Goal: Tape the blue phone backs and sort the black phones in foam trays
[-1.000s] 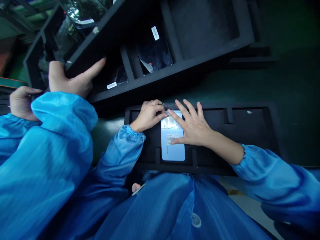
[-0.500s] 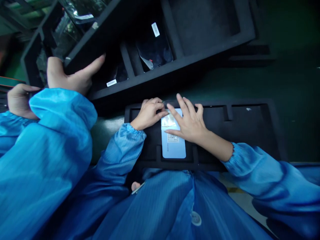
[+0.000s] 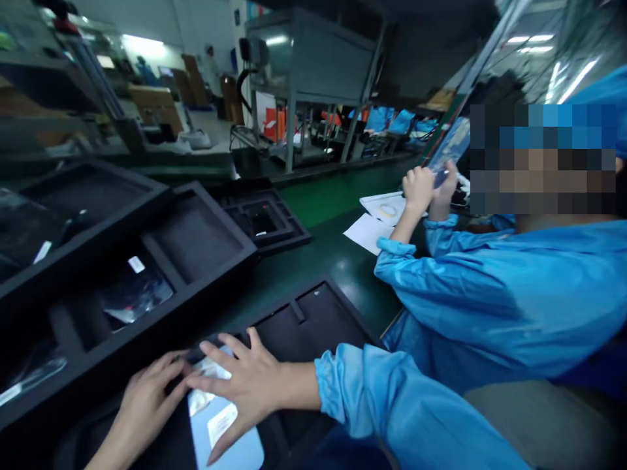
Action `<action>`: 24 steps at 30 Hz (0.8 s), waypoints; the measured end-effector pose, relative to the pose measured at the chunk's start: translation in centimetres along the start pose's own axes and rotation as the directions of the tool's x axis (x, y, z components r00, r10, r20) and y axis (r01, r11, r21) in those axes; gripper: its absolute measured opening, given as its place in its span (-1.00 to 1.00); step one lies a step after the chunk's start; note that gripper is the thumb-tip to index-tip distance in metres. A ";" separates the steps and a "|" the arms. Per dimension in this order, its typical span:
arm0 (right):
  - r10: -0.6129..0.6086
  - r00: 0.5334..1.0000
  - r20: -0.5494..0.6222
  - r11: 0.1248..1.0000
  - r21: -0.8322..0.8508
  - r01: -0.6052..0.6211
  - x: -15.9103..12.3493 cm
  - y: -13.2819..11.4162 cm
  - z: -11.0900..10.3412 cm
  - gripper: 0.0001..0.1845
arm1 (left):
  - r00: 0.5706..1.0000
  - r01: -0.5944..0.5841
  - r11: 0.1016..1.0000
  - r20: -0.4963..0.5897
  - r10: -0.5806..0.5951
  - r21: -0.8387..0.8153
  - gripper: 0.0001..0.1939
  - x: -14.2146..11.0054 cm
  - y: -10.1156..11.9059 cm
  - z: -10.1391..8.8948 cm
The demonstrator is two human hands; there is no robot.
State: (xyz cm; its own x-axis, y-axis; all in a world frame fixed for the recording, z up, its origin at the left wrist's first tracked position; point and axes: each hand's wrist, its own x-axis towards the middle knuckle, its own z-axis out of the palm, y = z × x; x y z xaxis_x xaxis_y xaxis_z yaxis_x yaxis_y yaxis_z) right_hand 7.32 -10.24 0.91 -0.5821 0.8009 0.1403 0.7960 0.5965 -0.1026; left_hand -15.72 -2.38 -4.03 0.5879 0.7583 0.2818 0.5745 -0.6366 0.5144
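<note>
A light blue smartphone (image 3: pixel 200 434) lies back up in a shallow black foam tray (image 3: pixel 337 326), in front of me. Its back carries a white printed label (image 3: pixel 223 421) and a shiny clear film (image 3: pixel 200 401) near the top end. My right hand (image 3: pixel 247 382) spreads over the phone, fingers apart, its thumb reaching down beside the label. At the phone's top left corner, my left hand (image 3: pixel 151 398) has thumb and fingertips closed together. Whatever sits between those fingertips is hidden.
Deeper black foam trays (image 3: pixel 215 267) at left hold bagged dark devices (image 3: pixel 137 290). A smaller foam tray (image 3: pixel 289 232) lies beyond. At right, a co-worker in a blue smock (image 3: pixel 470 294) holds a bagged item beside white papers (image 3: pixel 369 233) on the green bench (image 3: pixel 313 199).
My view has swung up and right, bringing in the room and the co-worker at right. Another person's hands at left have left the view. My hands stay at the phone.
</note>
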 end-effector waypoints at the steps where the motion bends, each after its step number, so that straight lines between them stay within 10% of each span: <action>1: 0.014 1.000 -0.004 1.000 0.007 -0.014 -0.1 0.0 -0.1 0.06 | 1.000 -0.013 1.000 -0.005 0.013 -0.006 -0.52 0.1 -0.3 0.1; 10: -0.053 0.995 -0.082 0.991 0.121 0.062 0.0 0.7 2.6 0.19 | 0.991 0.104 0.988 0.094 -0.094 -0.112 -0.62 1.3 3.5 -1.7; 17: 0.251 0.875 -0.414 0.817 0.576 0.037 2.1 4.7 2.9 -0.39 | 0.958 0.259 0.963 0.150 -0.246 -0.075 -0.77 1.8 3.0 -2.3; 24: 0.563 0.739 -0.370 0.621 0.779 -0.083 0.5 8.1 1.3 -0.48 | 0.924 0.276 0.925 0.337 -0.181 -0.260 -0.61 0.4 6.5 -5.3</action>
State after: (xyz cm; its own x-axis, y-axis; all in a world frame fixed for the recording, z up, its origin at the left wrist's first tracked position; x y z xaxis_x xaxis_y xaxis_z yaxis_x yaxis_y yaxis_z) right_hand 13.22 -4.97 -1.12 0.0793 0.9085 0.4102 0.4137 0.3444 -0.8427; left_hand -14.78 -5.44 3.75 0.6312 0.7684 -0.1057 0.5455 -0.3430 0.7647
